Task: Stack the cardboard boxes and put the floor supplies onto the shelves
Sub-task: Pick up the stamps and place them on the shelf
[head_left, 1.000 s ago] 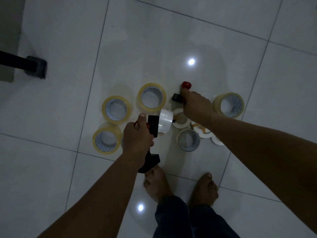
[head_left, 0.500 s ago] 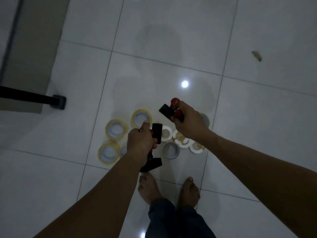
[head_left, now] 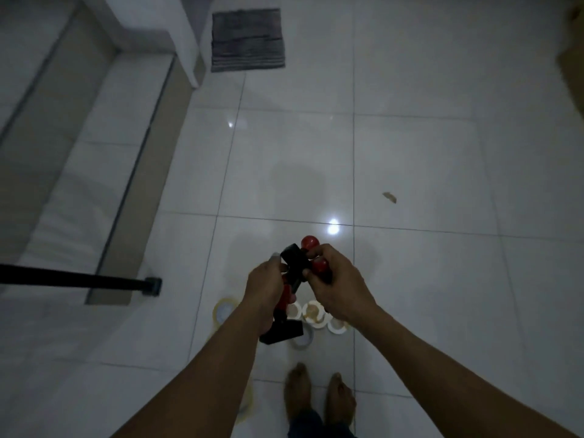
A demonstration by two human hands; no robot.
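Note:
My left hand grips a red and black tape dispenser whose black end hangs below my wrist. My right hand grips a second red and black tape dispenser, its red knob sticking up. The two dispensers touch between my hands, well above the floor. Below them several tape rolls lie on the white tiles: a yellowish roll at the left and white rolls near my feet, partly hidden by my arms.
My bare feet stand just behind the rolls. A black bar with a foot reaches in from the left beside a glass panel. A grey mat lies far ahead. A small scrap lies on the floor.
I have straightened up, so the view rose and the rolls look smaller. Both hands lifted with the dispensers and came together.

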